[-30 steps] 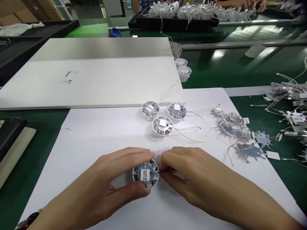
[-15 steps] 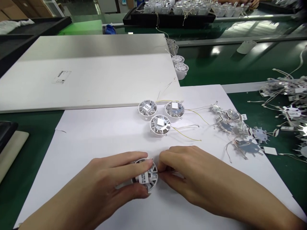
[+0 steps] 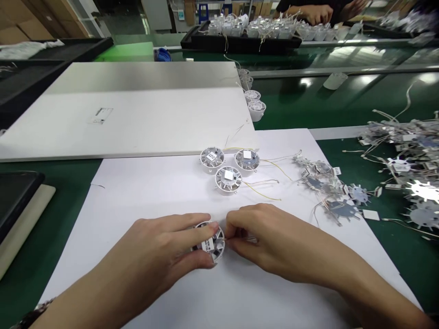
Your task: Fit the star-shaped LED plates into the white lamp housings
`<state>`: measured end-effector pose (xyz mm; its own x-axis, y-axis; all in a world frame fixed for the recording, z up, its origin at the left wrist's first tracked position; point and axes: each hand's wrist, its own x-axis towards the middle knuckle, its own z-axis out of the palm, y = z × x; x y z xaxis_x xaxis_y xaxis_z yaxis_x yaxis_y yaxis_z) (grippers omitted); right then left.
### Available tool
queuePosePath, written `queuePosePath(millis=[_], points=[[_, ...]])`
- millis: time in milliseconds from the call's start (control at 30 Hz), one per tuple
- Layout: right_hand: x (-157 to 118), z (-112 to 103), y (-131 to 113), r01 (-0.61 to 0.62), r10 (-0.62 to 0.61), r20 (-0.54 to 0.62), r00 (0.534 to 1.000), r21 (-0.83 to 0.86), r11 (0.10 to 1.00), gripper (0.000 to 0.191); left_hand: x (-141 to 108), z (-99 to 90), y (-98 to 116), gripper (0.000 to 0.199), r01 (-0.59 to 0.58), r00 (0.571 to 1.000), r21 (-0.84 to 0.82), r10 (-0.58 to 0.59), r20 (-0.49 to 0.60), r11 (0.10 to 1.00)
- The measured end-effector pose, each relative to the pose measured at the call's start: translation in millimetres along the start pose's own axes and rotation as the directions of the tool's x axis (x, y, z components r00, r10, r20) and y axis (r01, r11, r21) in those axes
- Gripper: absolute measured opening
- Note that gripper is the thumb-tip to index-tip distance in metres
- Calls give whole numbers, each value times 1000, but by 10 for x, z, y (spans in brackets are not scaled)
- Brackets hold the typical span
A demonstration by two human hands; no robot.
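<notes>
A round white lamp housing [image 3: 219, 244] with a silver spoked plate and a printed label sits on the white sheet. My left hand [image 3: 168, 249] is closed around its left side, one finger lying across the top and the thumb at the near edge. My right hand [image 3: 264, 242] pinches at the housing's right edge, where a bit of thin wire shows; the fingertips are mostly hidden. Just beyond my hands stand three similar housings [image 3: 228, 179] with labelled plates, and yellow and white wires trail from them to the right.
Loose star-shaped metal plates with wires [image 3: 343, 209] lie at right, beside a larger pile [image 3: 408, 137]. A white board [image 3: 154, 119] spans the back left, with several housings [image 3: 257, 109] along its right edge. Across the bench, a person's hands [image 3: 318, 14] work behind a black tray [image 3: 240, 43].
The view has tilted up a little, bringing the other person's hands and sleeves further into sight. Both my hands stay at the same housing, with only slight finger movement.
</notes>
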<state>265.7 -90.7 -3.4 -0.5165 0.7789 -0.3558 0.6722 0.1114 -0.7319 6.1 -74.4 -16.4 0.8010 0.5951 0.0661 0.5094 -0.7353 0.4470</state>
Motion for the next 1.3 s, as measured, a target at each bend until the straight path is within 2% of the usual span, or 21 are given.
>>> queuePosePath(millis=[100, 167, 267, 333, 367, 400, 467, 500, 533, 567, 633, 667, 733, 800, 933, 1133, 1233, 1300], points=[[20, -5, 3, 20, -20, -8, 1000, 15, 1000, 18, -121, 146, -93, 42, -13, 996, -65, 7, -85, 998], [24, -7, 17, 39, -39, -11, 999, 8, 999, 16, -177, 221, -150, 48, -21, 993, -59, 14, -118, 998], [8, -34, 63, 100, -100, -7, 995, -17, 995, 16, -186, 252, -195, 56, -18, 994, -30, 15, -112, 999], [-7, -74, 125, 193, -194, -91, 977, -25, 981, 15, -147, 226, -198, 58, -23, 998, -33, 21, -53, 999], [-8, -97, 168, 258, -264, -201, 943, -57, 964, 15, -120, 208, -194, 62, -22, 999, -37, 21, -25, 999], [-2, -119, 218, 310, -336, -344, 877, -130, 942, 17, -89, 188, -190, 69, -17, 1000, -47, 17, -6, 999], [39, -152, 323, 305, -460, -581, 672, -349, 886, 20, -26, 152, -184, 82, -19, 1000, -86, 19, 4, 996], [75, -160, 368, 251, -498, -625, 601, -444, 860, 23, 4, 134, -183, 84, -28, 1000, -108, 28, -3, 994], [120, -163, 403, 186, -508, -628, 590, -506, 842, 34, 29, 116, -186, 83, -48, 999, -123, 45, -22, 991], [171, -160, 421, 129, -489, -603, 630, -539, 832, 51, 48, 96, -194, 81, -77, 996, -130, 73, -42, 989], [279, -148, 407, 44, -381, -500, 778, -561, 826, 82, 58, 52, -229, 71, -141, 986, -107, 130, -100, 984], [330, -143, 375, 7, -317, -447, 837, -570, 821, 89, 49, 30, -258, 67, -165, 978, -78, 153, -139, 983], [415, -143, 279, -46, -225, -368, 902, -599, 799, 90, 13, -7, -336, 57, -194, 954, 7, 190, -232, 981], [480, -166, 167, -61, -190, -323, 927, -631, 773, 94, -27, -35, -421, 42, -192, 927, 93, 212, -310, 977], [590, -287, 1, -31, -153, -221, 963, -657, 753, 120, -45, -99, -519, 24, -196, 878, 202, 263, -400, 960], [691, -384, -107, 20, -124, -110, 986, -661, 750, 96, 4, -218, -484, 23, -286, 840, 280, 380, -386, 917], [675, -345, -153, 14, -76, -62, 995, -673, 739, 96, -31, -202, -468, 26, -293, 833, 274, 386, -396, 916], [670, -329, -183, 5, -44, -42, 998, -671, 741, 97, -76, -141, -470, 30, -294, 846, 238, 368, -386, 926]])
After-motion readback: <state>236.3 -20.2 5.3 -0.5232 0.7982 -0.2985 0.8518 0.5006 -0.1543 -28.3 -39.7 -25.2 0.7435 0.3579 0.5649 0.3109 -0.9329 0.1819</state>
